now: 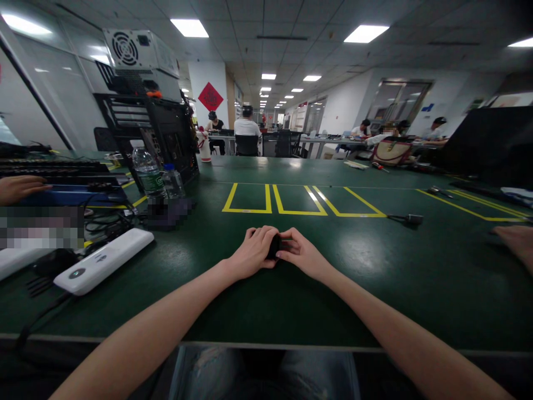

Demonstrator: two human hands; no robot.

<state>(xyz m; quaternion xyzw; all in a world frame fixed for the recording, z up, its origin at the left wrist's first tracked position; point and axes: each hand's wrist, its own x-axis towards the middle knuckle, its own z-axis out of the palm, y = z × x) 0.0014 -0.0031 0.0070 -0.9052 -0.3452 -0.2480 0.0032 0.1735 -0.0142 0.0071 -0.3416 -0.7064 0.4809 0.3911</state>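
A small black object [273, 246], rounded at its edge, sits between my two hands just above or on the green table [258, 311]. My left hand [253, 253] is wrapped over its left side and hides most of it, so its kind cannot be made out. From the right, my right hand [303, 253] has its fingers and thumb closed at the object's near side edge. Beyond my hands, yellow tape outlines [300, 213] mark several boxes on the tabletop.
White power strip [110, 258] and cables lie at left, near water bottles [146, 172] and an open computer case [166, 128]. A black-headed tool [410, 219] lies right of the tape. Other people's hands show at the left edge [20, 189] and right edge [514, 241].
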